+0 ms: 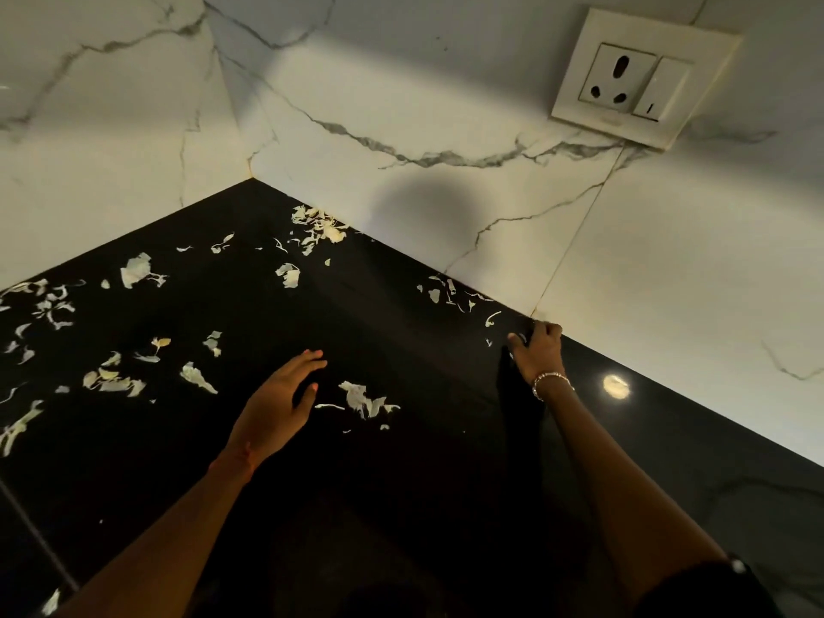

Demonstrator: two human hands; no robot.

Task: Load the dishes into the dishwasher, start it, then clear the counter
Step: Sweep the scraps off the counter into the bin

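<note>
One wide-angle view from the person's head looks forward and steeply down, from near, into a corner where a black counter (401, 305) meets two marble walls (446, 104). The frame sits tilted. A wall socket (624, 82) is at upper right. Both arms (178, 528) enter from the bottom edge.

No words are readable; only a short dark stroke stands on the white switch (663, 89) of the socket plate (575, 55)

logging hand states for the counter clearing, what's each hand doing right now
Left hand: open, holding nothing.
Right hand: fingers curled, cannot tell whether it holds anything.
</note>
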